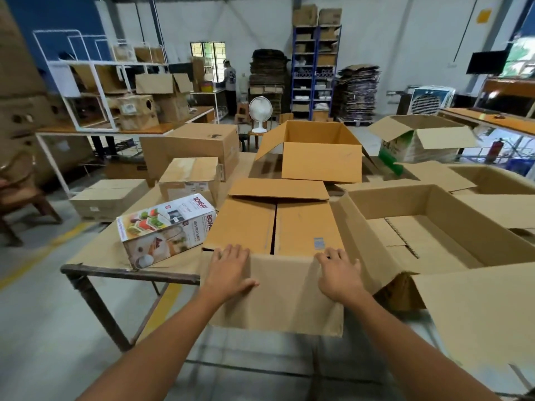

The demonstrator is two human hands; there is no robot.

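Carton pressed by flat, ungripping left hand and right hand, beside BOMBAY box

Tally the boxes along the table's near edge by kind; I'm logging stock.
Printed retail box: 1
Carton with side flaps folded in: 1
Open carton: 1
Total: 3

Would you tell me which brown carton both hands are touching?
The middle carton, nearest the camera, its inner flaps folded shut; the right carton and the rear carton stand open.
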